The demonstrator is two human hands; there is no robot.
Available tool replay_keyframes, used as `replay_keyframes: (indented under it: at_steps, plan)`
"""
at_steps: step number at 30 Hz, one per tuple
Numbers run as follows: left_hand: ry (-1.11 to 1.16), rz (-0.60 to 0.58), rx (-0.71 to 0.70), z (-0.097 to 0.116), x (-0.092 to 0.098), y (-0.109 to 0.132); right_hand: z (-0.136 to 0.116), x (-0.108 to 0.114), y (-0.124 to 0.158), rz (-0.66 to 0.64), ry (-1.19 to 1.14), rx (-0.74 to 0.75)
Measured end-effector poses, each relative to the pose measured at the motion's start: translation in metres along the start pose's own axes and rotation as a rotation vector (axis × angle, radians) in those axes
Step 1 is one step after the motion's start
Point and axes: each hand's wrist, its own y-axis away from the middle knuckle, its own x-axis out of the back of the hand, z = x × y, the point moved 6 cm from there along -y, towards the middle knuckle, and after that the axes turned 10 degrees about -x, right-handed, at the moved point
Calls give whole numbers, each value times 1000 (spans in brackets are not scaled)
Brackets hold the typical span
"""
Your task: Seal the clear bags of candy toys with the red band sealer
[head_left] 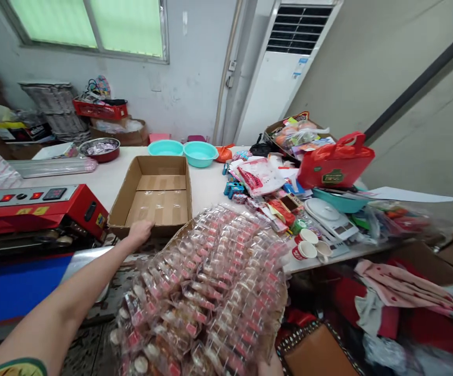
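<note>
My left hand (141, 232) is closed over the near wall of an open cardboard box (162, 201) on the white table, whose taped bottom flaps show. In front of me, a full cardboard tray (283, 308) tilts toward the table, its far edge beside that box. Rows of small clear-wrapped packets (211, 282) with pink-red labels fill it; what is inside the wrappers is hard to make out. At the lower right side of this tray my right hand (272, 365) holds its edge, mostly hidden behind the cardboard and cut off by the frame.
A red sealing machine (70, 209) with a blue belt (19, 292) stands left. Turquoise basins (200, 154) sit at the table's back. Paper cups (305, 250), a white scale (330, 216) and a red bag (336, 162) crowd the right. A brown seat (316, 352) is below.
</note>
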Motion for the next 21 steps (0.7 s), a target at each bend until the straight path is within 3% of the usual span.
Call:
replay_keyframes:
  at_steps: [3, 7, 10, 15, 21]
  plan:
    - [-10, 72, 19, -27, 36, 0, 1, 5, -2, 62, 80, 3]
    - [-23, 202, 32, -78, 119, 14, 2, -1, 1, 85, 78, -24]
    - [-30, 332, -2, -111, 178, 38, -5, -10, 8, 110, 58, -16]
    - [-73, 519, 31, -147, 239, 112, -51, -23, 6, 15, 69, -33]
    - [-236, 724, 122, -160, 291, 216, -144, -46, -40, 25, 80, -63]
